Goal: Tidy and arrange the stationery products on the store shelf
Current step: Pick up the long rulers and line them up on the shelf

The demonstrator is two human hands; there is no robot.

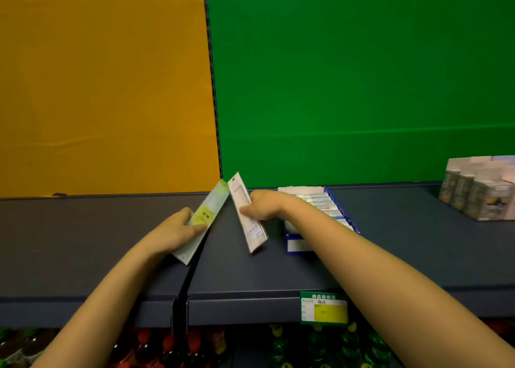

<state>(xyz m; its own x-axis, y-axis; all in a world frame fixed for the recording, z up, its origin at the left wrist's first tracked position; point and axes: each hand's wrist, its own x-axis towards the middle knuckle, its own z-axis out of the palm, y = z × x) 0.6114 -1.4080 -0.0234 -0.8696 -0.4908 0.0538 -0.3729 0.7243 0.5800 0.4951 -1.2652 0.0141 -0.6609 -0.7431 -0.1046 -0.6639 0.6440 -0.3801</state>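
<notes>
The left hand (pixel 181 228) was closed around a long, flat green-and-white card packet with a yellow sticker (pixel 204 217), thumb on its face and the other digits hidden behind it. The right hand (pixel 260 204) was pinched shut on a second long, flat white card packet with small blue print (pixel 249 220), held at about mid-length. Both packets stood steeply tilted above the dark blue-grey metal shelf (pixel 390 256), leaning toward each other so that their upper ends nearly met in a peak; whether those tips touched could not be told. Their lower ends splayed apart, the green one down and left, the white one down and right, close to the shelf surface.

Just right of the right hand, partly hidden behind its wrist and forearm, sat a blue open-topped tray of white boxed items in a row (pixel 338 214), running front to back. Judging from the layout, that tray was the likeliest destination, which made the right hand much the nearer; the white packet's long axis lay roughly along the tray's length, so little turning seemed needed. The forearm itself crossed the tray's front, and would have had to lift clear.

Further right, well apart, stood a cluster of grey printed cartons (pixel 473 194). A green price label with a yellow panel (pixel 324 307) hung on the shelf's front lip.
</notes>
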